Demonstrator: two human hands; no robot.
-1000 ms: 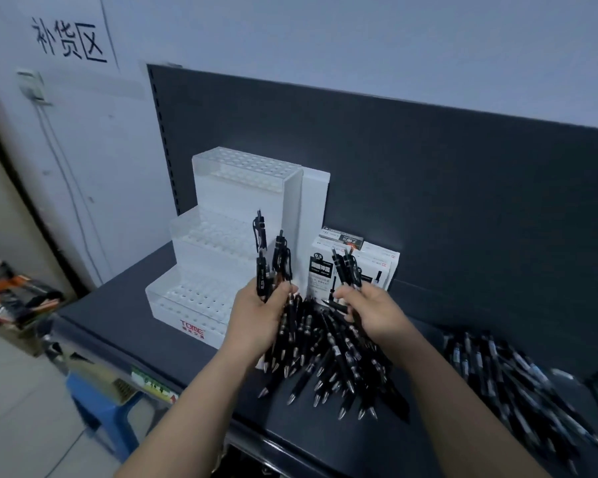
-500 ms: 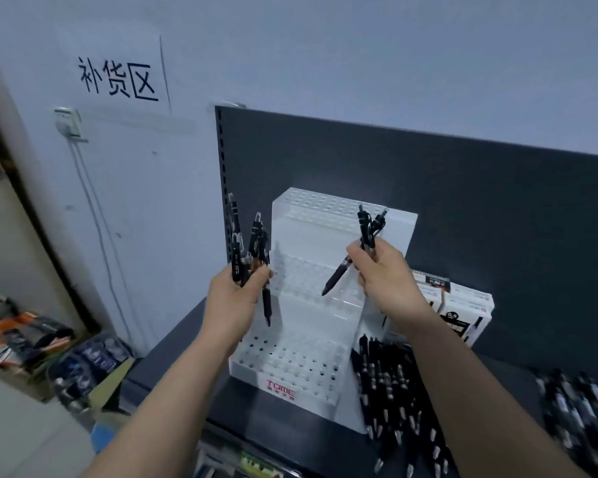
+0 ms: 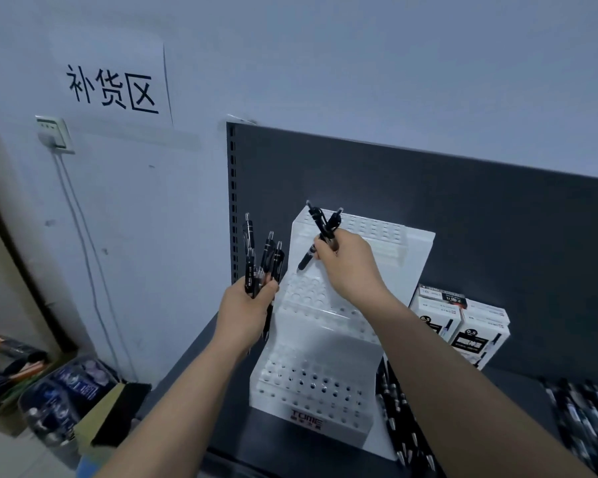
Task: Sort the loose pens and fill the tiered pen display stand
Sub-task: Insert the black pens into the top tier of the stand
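Change: both hands have lifted off the loose pens they were gathering a second ago. In the last half second the right hand [image 3: 347, 267] has carried its pens further in over the display stand [image 3: 328, 331], and one tip now points down at the middle tier.
Head view, right hand: its fingers are curled round two black pens [image 3: 320, 232]. One slants tip-down to the left, its tip just above the middle tier's holes. The other sticks up behind it.
Head view, left hand: the left hand [image 3: 247, 307] is just left of the stand and grips a spare bundle [image 3: 263, 265] of pens upright, clip ends up. I cannot tell the exact count.
Head view, stand: it is white, with three tiers of holes, and sits on the dark counter [image 3: 518, 388] against the back panel [image 3: 428, 188]. Every hole I can see is unfilled.
Head view, loose pens: the near pile [image 3: 399, 419] lies on the counter just beside the stand's right side, partly hidden by the right forearm. The far pile [image 3: 587, 419], blurred, lies well apart at the right edge.
Head view, other: the pen boxes [image 3: 463, 326] stand behind the near pile, right of the stand.
Meaning for the task: gathering looks finished for this handful and filling is about to begin. No pen is seated yet, so the task is near its start.
Next move, as I judge it: the slanted pen needs tipping upright over a hole, and its companion in the same grip may get in the way.
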